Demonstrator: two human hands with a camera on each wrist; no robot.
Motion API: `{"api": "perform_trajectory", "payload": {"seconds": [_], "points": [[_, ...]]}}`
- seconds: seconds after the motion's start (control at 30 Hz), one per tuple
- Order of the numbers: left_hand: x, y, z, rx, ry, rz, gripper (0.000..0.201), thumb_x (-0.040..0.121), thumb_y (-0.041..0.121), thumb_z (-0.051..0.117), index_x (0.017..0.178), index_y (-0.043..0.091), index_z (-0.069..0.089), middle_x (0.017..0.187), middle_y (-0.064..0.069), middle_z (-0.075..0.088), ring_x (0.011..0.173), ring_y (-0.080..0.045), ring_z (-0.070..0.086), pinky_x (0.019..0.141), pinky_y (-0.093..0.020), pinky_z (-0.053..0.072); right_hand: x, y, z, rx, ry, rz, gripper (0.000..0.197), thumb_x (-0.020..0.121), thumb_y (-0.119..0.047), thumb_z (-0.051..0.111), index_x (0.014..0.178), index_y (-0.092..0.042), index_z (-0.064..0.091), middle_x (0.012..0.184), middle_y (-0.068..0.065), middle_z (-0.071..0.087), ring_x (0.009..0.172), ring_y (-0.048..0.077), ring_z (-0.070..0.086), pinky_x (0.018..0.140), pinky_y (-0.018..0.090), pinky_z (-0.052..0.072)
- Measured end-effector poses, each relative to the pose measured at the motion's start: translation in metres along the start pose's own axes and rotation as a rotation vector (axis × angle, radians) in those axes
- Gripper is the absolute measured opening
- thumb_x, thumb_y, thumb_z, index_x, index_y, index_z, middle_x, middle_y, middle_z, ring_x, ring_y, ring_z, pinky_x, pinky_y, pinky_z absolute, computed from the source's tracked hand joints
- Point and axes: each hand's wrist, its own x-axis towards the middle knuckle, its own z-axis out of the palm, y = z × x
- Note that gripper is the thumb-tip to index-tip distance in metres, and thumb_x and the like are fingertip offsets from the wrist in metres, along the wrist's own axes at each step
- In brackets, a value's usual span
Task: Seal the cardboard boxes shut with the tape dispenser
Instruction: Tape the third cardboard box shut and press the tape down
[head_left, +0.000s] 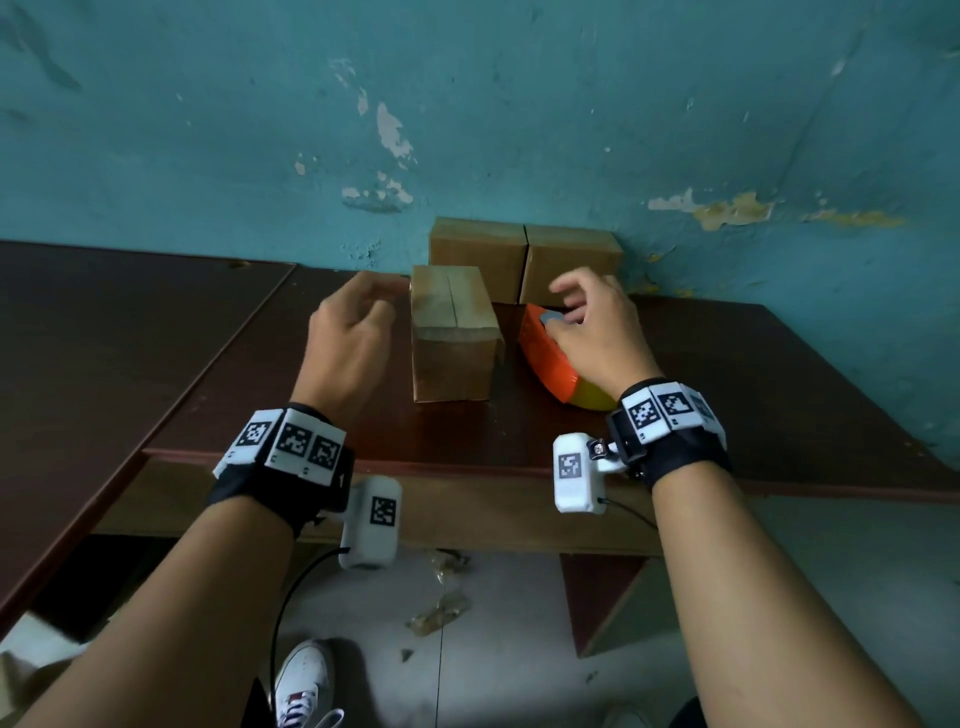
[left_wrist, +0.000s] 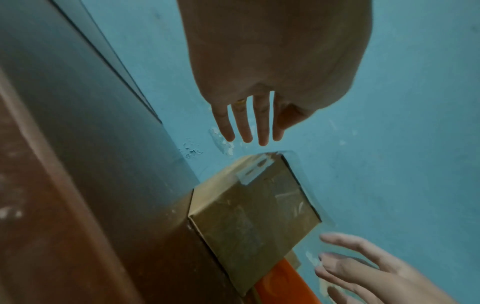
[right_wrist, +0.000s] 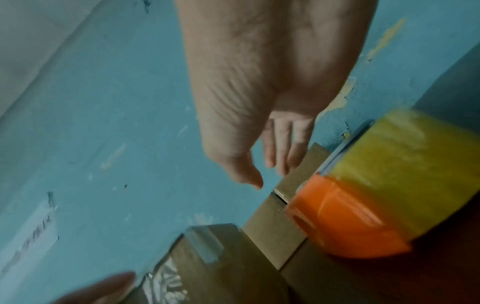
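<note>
The nearest cardboard box (head_left: 453, 338) stands on the dark brown surface (head_left: 779, 395), and all places here are given from this box. Its top flaps meet in a seam, and clear tape shows on it in the wrist views. Behind it, against the blue wall (head_left: 208, 130), stand two more cardboard boxes (head_left: 524, 260), side by side and touching each other. Just to the right of the box lies the tape dispenser (head_left: 550, 358), orange with a yellow roll of tape. The right hand (head_left: 597, 332) is above the dispenser with its fingers (right_wrist: 283, 148) spread and relaxed; they hold nothing. To the left of the box, the left hand (head_left: 353, 338) hangs in the air, near but not touching it, and its fingers (left_wrist: 244, 121) are straight and apart.
</note>
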Motion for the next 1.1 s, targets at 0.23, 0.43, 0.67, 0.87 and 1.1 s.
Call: {"api": "perform_trajectory", "payload": {"seconds": [0.23, 0.43, 0.67, 0.87, 1.1], "points": [[0.000, -0.016, -0.002, 0.020, -0.130, -0.012, 0.033, 0.098, 0.004, 0.071, 0.124, 0.026, 0.075, 0.115, 0.010, 0.078, 0.102, 0.004, 0.074, 0.086, -0.025, 0.063, -0.016, -0.005, 0.027, 0.344, -0.215, -0.106, 0.048, 0.102, -0.005, 0.063, 0.136, -0.038, 0.070, 0.129, -0.004, 0.075, 0.108, 0.027, 0.076, 0.100, 0.057, 0.058], [-0.005, -0.015, 0.003, -0.005, -0.149, 0.006, 0.041, 0.096, 0.005, 0.076, 0.133, 0.023, 0.072, 0.120, 0.012, 0.075, 0.102, 0.008, 0.072, 0.079, -0.012, 0.058, -0.014, -0.005, 0.033, 0.371, -0.183, -0.124, 0.046, 0.094, -0.009, 0.068, 0.126, -0.040, 0.077, 0.117, -0.009, 0.080, 0.103, 0.044, 0.074, 0.092, 0.065, 0.059], [-0.011, -0.014, 0.003, 0.034, -0.171, 0.007, 0.052, 0.091, 0.006, 0.072, 0.137, 0.029, 0.068, 0.120, 0.013, 0.074, 0.106, 0.006, 0.071, 0.079, -0.011, 0.058, -0.015, -0.003, 0.033, 0.377, -0.166, -0.125, 0.045, 0.090, -0.013, 0.074, 0.124, -0.042, 0.078, 0.093, -0.003, 0.083, 0.086, 0.053, 0.071, 0.077, 0.046, 0.065], [-0.016, -0.014, 0.008, 0.052, -0.131, 0.054, 0.050, 0.090, 0.007, 0.077, 0.136, 0.022, 0.068, 0.112, 0.019, 0.070, 0.102, 0.015, 0.068, 0.076, -0.005, 0.054, -0.018, -0.004, 0.037, 0.384, -0.144, -0.119, 0.046, 0.086, -0.013, 0.076, 0.126, -0.037, 0.078, 0.112, -0.009, 0.081, 0.103, 0.035, 0.075, 0.097, 0.054, 0.059], [-0.014, -0.020, 0.012, 0.132, -0.101, 0.131, 0.050, 0.088, 0.013, 0.084, 0.134, 0.017, 0.068, 0.116, 0.010, 0.071, 0.096, 0.019, 0.067, 0.082, -0.007, 0.055, -0.020, -0.004, 0.041, 0.397, -0.084, -0.164, 0.047, 0.084, -0.012, 0.076, 0.127, -0.030, 0.078, 0.102, -0.007, 0.074, 0.086, 0.045, 0.069, 0.078, 0.050, 0.059]]}}
